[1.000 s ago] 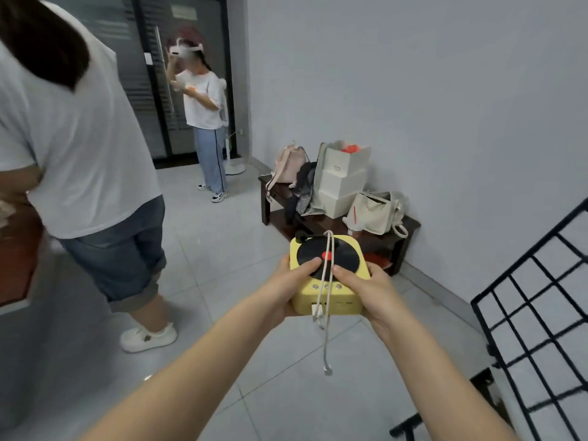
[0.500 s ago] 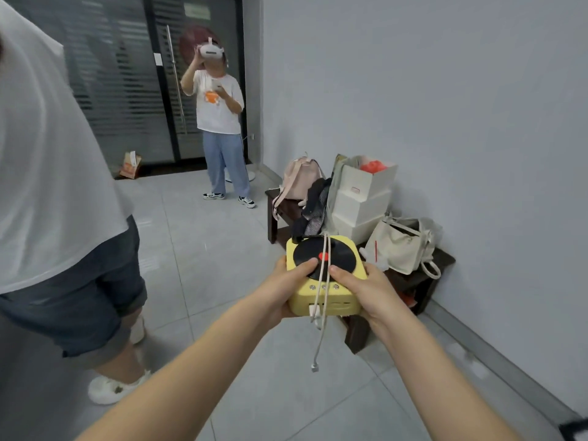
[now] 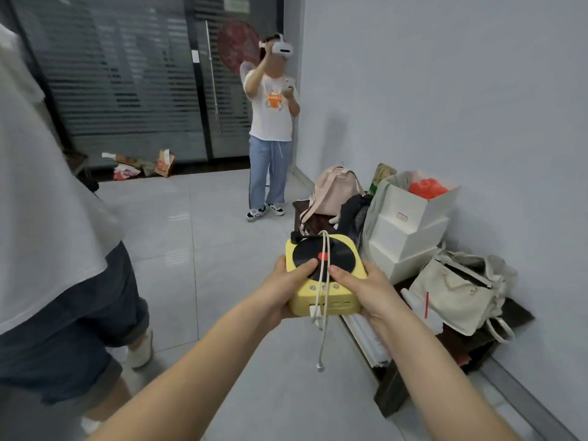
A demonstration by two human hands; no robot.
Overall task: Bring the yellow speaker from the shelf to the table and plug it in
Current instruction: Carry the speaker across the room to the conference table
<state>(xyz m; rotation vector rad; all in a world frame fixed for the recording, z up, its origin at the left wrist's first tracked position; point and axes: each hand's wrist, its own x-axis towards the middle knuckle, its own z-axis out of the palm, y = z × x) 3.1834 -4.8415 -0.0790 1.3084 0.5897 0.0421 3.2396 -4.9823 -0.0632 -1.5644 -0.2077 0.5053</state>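
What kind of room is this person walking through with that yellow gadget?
Probably an office entrance or lobby: glass doors with blinds, a pale tiled floor, and a low bench against the wall piled with bags and white boxes.

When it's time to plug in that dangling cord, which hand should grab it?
Probably the right hand: its thumb already lies beside the white cable, while the left hand cups the yellow speaker from below.

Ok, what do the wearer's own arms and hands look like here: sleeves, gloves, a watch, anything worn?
Both forearms are bare as far as the frame shows: no sleeves in view. The left hand and right hand wear no gloves, and no rings, watch or bracelet show. No markings, straps or cables on either arm.
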